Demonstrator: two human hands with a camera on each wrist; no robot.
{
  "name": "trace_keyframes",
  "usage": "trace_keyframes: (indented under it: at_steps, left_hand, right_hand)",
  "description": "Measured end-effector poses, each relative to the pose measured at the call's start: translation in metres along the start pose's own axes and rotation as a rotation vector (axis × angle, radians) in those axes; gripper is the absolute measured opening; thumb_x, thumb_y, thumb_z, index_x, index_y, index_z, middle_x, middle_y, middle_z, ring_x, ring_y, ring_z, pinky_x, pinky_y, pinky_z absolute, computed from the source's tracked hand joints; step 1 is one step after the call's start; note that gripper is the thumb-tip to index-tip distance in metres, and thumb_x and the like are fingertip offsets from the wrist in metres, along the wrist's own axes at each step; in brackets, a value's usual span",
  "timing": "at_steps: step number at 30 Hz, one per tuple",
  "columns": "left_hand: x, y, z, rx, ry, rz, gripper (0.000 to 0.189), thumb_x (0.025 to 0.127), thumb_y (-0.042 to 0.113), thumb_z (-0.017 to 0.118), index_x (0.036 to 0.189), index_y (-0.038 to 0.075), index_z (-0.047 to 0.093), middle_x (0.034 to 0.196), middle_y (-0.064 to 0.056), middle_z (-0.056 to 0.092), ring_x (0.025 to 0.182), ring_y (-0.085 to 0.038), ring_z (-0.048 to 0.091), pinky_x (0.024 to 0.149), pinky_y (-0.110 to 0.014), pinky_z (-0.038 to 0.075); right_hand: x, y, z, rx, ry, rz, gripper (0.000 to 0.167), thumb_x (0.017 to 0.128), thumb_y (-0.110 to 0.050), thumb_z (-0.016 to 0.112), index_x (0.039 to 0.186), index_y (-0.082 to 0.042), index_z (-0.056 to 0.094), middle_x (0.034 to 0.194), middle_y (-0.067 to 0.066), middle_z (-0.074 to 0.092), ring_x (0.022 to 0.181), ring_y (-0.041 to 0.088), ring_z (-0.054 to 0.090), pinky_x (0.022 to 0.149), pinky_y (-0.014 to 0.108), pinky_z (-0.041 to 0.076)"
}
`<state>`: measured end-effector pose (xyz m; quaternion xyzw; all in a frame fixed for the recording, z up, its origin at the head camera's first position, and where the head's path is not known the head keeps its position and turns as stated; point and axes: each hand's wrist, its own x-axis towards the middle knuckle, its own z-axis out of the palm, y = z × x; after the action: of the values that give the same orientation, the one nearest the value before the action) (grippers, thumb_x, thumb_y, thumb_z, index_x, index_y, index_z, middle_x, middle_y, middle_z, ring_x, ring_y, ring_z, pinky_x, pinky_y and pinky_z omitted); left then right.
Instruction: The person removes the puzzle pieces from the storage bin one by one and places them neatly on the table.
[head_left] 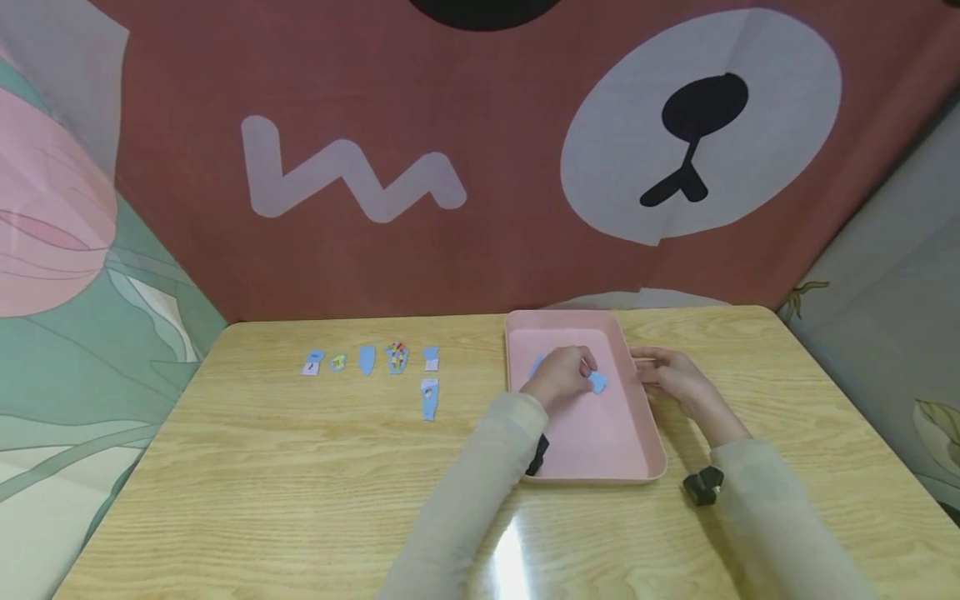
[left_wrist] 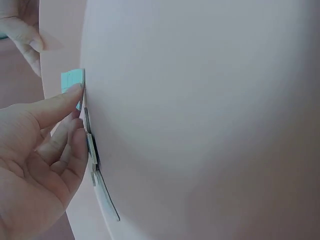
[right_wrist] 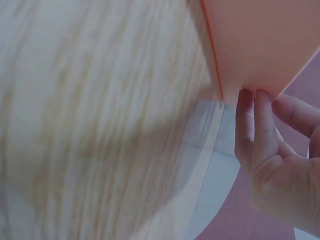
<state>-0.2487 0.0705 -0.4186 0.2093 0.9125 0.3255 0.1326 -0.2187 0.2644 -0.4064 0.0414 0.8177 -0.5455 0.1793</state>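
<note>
Inside the pink tray [head_left: 592,446], my left hand [head_left: 561,373] pinches a small flat blue puzzle piece [left_wrist: 73,78] between thumb and finger. In the left wrist view, more thin flat pieces [left_wrist: 106,196] lie on the tray floor beside the curled fingers. The head view shows part of another blue piece [head_left: 537,364] left of that hand, mostly hidden by it. My right hand [head_left: 678,382] is at the tray's right side. Its extended fingertips [right_wrist: 245,100] touch the outer wall, as the right wrist view shows.
Left of the tray on the wooden table [head_left: 300,500], several flat pieces lie in a row, among them a plain blue piece [head_left: 367,360] and a multicoloured piece [head_left: 397,357]. One blue-and-white piece [head_left: 430,399] lies below the row's right end. A brown printed cloth [head_left: 375,267] hangs behind the table.
</note>
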Motion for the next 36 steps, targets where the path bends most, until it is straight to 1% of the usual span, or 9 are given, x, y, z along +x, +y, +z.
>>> trace_keyframes:
  at_steps: [5,8,14,18,21,26,29,32,36]
  left_hand:
    - [0.001,0.001,-0.001,-0.023,-0.017,0.002,0.018,0.085,0.011,0.072,0.102,0.010,0.067,0.099,-0.003,0.070,0.092,-0.012,0.063,0.076,-0.012,0.045]
    - [0.002,0.002,-0.003,-0.074,-0.019,0.011,0.015,0.086,0.013,0.070,0.101,0.010,0.067,0.100,-0.004,0.070,0.092,-0.012,0.062,0.074,-0.011,0.045]
    - [0.000,0.008,-0.010,-0.166,-0.019,0.040,0.015,0.088,0.008,0.065,0.103,0.007,0.069,0.102,-0.007,0.070,0.096,-0.015,0.063,0.074,-0.012,0.047]
    - [-0.003,0.013,-0.015,-0.173,-0.026,0.058,0.020,0.090,0.006,0.062,0.108,0.010,0.069,0.106,-0.006,0.071,0.096,-0.014,0.064,0.070,-0.012,0.048]
    - [-0.005,0.016,-0.018,-0.229,-0.048,0.059,0.023,0.090,0.007,0.062,0.112,0.010,0.068,0.108,-0.008,0.070,0.089,-0.013,0.065,0.064,-0.013,0.050]
    - [-0.010,0.020,-0.024,-0.339,-0.071,0.024,0.027,0.090,0.010,0.064,0.116,0.010,0.067,0.103,-0.009,0.069,0.075,-0.011,0.063,0.054,-0.016,0.047]
    - [-0.015,0.019,-0.029,-0.389,-0.062,0.004,0.028,0.089,0.011,0.065,0.117,0.011,0.067,0.101,-0.008,0.068,0.077,-0.017,0.067,0.058,-0.024,0.053]
    - [-0.020,0.015,-0.035,-0.445,-0.051,-0.005,0.028,0.090,0.011,0.065,0.118,0.011,0.067,0.103,-0.009,0.067,0.087,-0.027,0.070,0.070,-0.035,0.059]
    - [-0.028,0.007,-0.044,-0.495,-0.006,-0.005,0.029,0.090,0.009,0.062,0.119,0.009,0.066,0.102,-0.010,0.065,0.093,-0.034,0.069,0.080,-0.040,0.059]
  right_hand:
    - [0.000,0.000,-0.001,0.004,-0.014,0.002,0.058,0.096,-0.005,0.050,0.145,0.011,0.025,0.145,0.036,0.033,0.096,0.000,0.060,0.082,0.017,0.054]
    - [0.000,0.000,-0.001,0.003,-0.017,-0.003,0.058,0.096,-0.005,0.050,0.145,0.011,0.025,0.145,0.036,0.032,0.097,0.000,0.059,0.083,0.017,0.054]
    - [-0.001,-0.002,-0.002,0.015,-0.011,-0.009,0.058,0.095,-0.004,0.051,0.145,0.012,0.025,0.141,0.035,0.039,0.088,-0.005,0.060,0.079,0.016,0.055]
    - [-0.001,-0.002,-0.002,0.020,-0.004,-0.003,0.059,0.093,-0.004,0.053,0.144,0.011,0.027,0.123,0.020,0.059,0.082,-0.008,0.060,0.076,0.015,0.055]
    - [-0.001,-0.002,-0.002,0.018,-0.006,-0.005,0.059,0.094,-0.005,0.053,0.144,0.011,0.027,0.118,0.012,0.060,0.083,-0.007,0.060,0.076,0.015,0.055]
    - [-0.002,-0.002,-0.002,0.014,-0.014,0.003,0.059,0.096,-0.007,0.051,0.145,0.011,0.025,0.131,0.025,0.049,0.086,-0.006,0.059,0.079,0.015,0.054]
    - [-0.001,-0.002,-0.001,0.020,-0.013,0.013,0.058,0.096,-0.007,0.052,0.145,0.010,0.025,0.134,0.030,0.047,0.085,-0.006,0.060,0.078,0.016,0.055]
    - [-0.002,-0.002,0.000,0.015,-0.006,0.017,0.058,0.095,-0.006,0.052,0.145,0.010,0.026,0.135,0.029,0.048,0.083,-0.006,0.060,0.075,0.016,0.055]
    - [-0.002,-0.002,0.000,0.009,0.000,0.015,0.058,0.095,-0.005,0.051,0.145,0.010,0.025,0.136,0.031,0.046,0.082,-0.007,0.060,0.074,0.015,0.055]
